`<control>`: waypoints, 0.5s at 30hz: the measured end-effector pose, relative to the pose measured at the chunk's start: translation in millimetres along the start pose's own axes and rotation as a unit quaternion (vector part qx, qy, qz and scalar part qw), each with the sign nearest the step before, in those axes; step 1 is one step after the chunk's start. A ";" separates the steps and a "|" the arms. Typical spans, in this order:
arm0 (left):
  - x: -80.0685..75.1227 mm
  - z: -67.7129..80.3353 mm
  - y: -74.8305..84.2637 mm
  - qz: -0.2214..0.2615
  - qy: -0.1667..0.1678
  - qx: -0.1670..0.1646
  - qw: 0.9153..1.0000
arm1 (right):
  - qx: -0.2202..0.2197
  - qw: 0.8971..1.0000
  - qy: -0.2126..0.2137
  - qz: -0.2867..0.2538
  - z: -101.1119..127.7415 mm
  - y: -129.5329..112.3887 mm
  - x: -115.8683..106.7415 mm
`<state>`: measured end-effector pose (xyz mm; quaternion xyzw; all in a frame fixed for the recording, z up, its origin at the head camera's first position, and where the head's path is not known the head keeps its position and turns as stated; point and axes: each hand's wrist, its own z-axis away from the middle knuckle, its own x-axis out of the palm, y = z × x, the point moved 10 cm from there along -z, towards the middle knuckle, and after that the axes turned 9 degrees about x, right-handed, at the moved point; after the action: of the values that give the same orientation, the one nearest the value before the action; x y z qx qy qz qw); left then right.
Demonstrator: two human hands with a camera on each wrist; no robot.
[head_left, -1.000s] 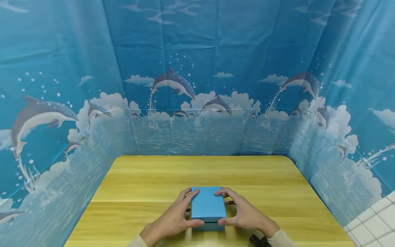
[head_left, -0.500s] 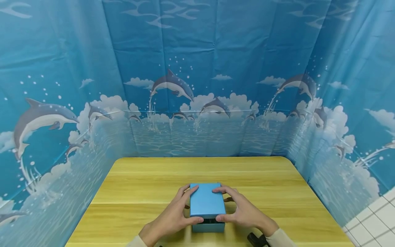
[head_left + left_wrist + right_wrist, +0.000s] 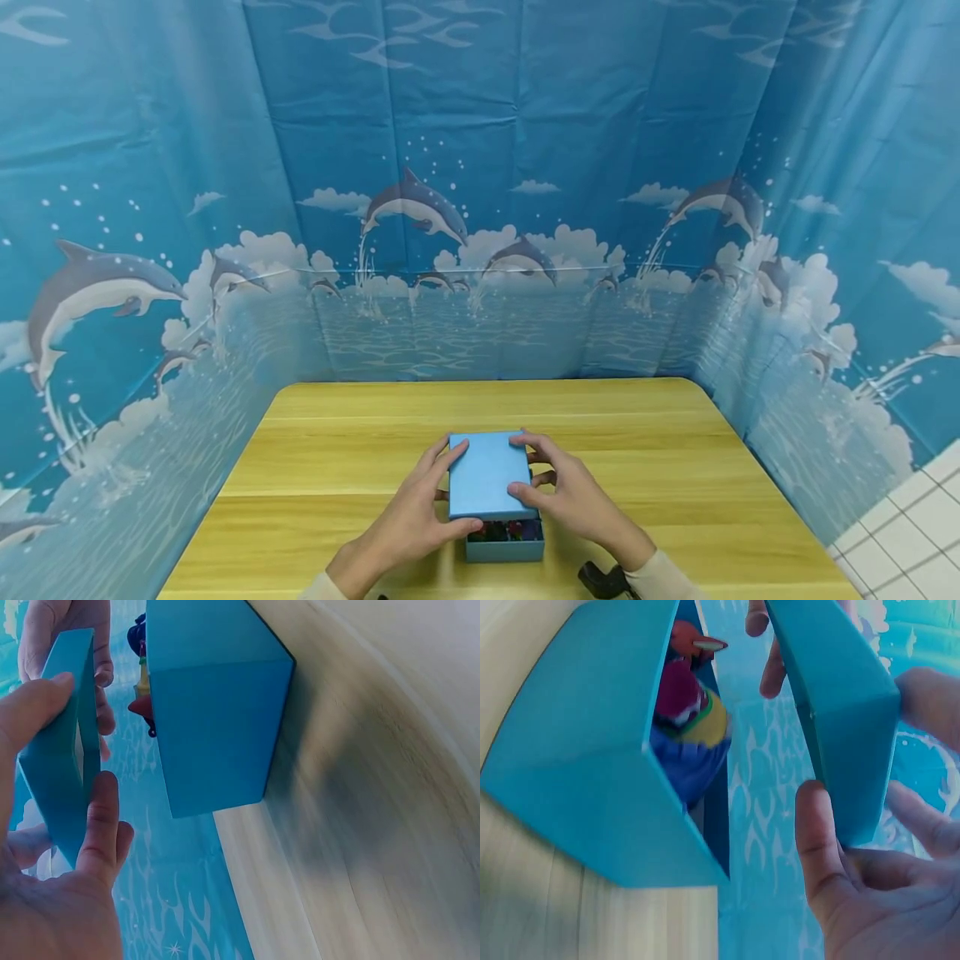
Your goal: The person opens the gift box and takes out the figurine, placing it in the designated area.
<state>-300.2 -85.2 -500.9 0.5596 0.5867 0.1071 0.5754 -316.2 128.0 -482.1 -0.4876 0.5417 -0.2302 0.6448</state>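
A light blue box lid (image 3: 487,475) is raised and tilted above its blue box (image 3: 505,551), shifted a little left of and beyond it. My left hand (image 3: 416,517) grips the lid's left side, thumb near the front corner. On the lid's right side my right hand (image 3: 570,492) holds on, thumb and a fingertip over the top face. In the right wrist view the lid (image 3: 847,712) is apart from the box (image 3: 577,735). Inside the box lie colourful small figures or toys, among them a blue piece (image 3: 690,761) and an orange one (image 3: 690,641).
The box stands on a yellow wood-grain table (image 3: 337,442) near its front. A blue dolphin-print curtain (image 3: 480,333) surrounds the back and sides. A black object (image 3: 602,581) is at the right wrist. White floor tiles (image 3: 918,517) show at right.
Both hands have lifted the lid off the box and carried it up, away and slightly left. The box's contents have come into view. My right thumb has moved onto the lid's top.
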 end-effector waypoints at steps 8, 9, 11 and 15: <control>-13.5 5.5 -2.9 -0.020 0.032 -0.017 0.999 | 0.023 0.999 0.031 -0.021 -5.4 -5.4 5.7; -15.7 6.3 -2.7 -0.026 0.039 -0.018 0.999 | 0.023 0.999 0.035 -0.024 -5.8 -7.3 6.0; -20.4 7.3 -2.1 -0.032 0.058 -0.019 0.998 | 0.023 0.998 0.040 -0.033 -7.2 -10.6 7.3; -28.4 9.1 -2.0 -0.035 0.093 -0.026 0.995 | 0.034 0.996 0.057 -0.057 -10.5 -13.9 12.0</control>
<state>-302.2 -112.8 -489.6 0.5109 0.6540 0.1533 0.5365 -319.0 108.3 -474.9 -0.4814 0.5412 -0.3124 0.6146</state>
